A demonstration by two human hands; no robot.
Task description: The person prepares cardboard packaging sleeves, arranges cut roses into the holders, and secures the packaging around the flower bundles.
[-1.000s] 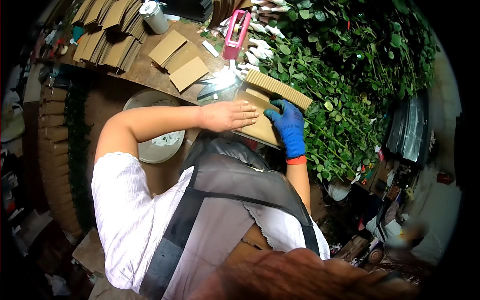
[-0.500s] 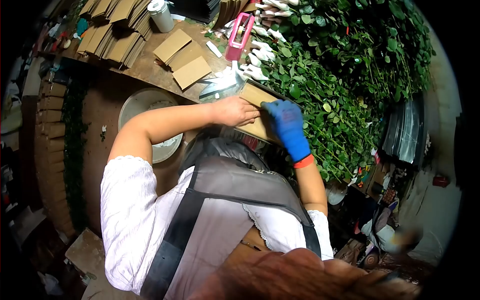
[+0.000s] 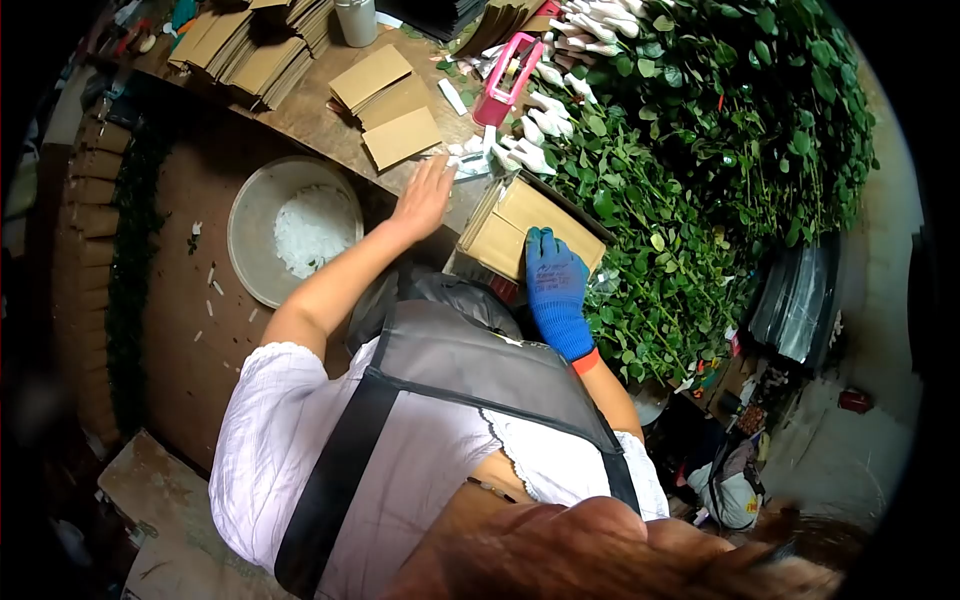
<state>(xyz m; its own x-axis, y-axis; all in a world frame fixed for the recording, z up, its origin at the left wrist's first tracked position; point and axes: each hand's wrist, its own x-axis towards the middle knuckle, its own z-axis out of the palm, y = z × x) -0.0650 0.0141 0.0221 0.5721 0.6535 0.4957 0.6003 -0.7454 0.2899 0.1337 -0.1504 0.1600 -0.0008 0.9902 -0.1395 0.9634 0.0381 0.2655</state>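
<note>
My left hand (image 3: 424,198) is bare, with its fingers stretched out over the table edge, close to the loose cardboard pieces (image 3: 402,138). Nothing shows in it. My right hand (image 3: 556,282) wears a blue glove and lies on the tan cardboard (image 3: 507,227) that sits in a dark-edged, box-like holder, fingers pointing away from me. Just beyond my left fingertips is a small metallic tool (image 3: 474,163) that I cannot make out clearly. A pink tape dispenser (image 3: 492,104) stands behind it.
Stacks of cardboard (image 3: 262,65) and a grey-white cup (image 3: 356,22) stand at the back left. Leafy green stems (image 3: 660,230) with white-wrapped heads (image 3: 545,122) are heaped on the right. A round bucket (image 3: 240,222) holding white scraps stands lower left. Dark plastic sheets (image 3: 795,300) hang at right.
My left hand has left the cardboard in the holder and moved out to the left, its fingers straightening. My gloved right hand has shifted toward me and lies flatter. The view has shifted slightly.
</note>
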